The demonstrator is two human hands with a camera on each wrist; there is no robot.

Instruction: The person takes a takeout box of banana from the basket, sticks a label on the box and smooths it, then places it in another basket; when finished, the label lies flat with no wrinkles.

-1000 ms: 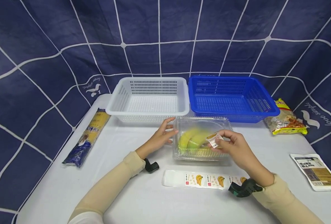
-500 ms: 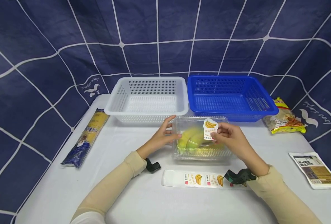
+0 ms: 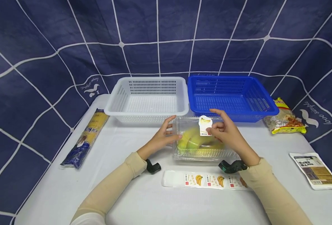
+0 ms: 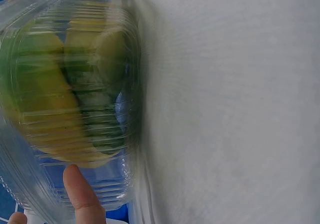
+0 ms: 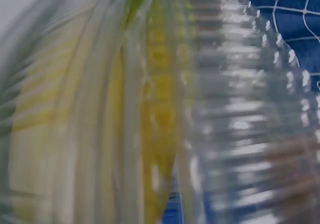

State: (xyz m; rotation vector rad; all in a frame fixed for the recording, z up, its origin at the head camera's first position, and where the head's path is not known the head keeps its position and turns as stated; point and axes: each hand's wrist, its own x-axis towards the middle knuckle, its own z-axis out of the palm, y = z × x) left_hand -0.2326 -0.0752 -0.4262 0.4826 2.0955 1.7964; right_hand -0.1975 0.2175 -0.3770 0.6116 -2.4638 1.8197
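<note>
At the left lay a long bag of pasta (image 3: 85,139), and to its right, farther back, was a white basket (image 3: 112,110). The left hand (image 3: 161,137) had its fingers spread out, touching the left side of a clear box (image 3: 187,122), with its thumb at the lid's edge. The box sat on the white table (image 3: 143,203), near side of the baskets, with bananas (image 3: 189,142) inside. A light touch there seemed a good way to stop it sliding. Nearer was a strip of stickers (image 3: 189,181). One sticker (image 3: 204,125) was over the far part of the lid. The right hand (image 3: 227,133) had its thumb on the sticker's near right corner and its pointing finger stuck out; whether it pinched the corner, I could not tell. It seemed best to line the sticker up straight, then rub from the middle outward, so no bubbles stayed. Farther right were a blue basket (image 3: 234,117), a food bag (image 3: 285,120) and a flat packet (image 3: 317,171).
</note>
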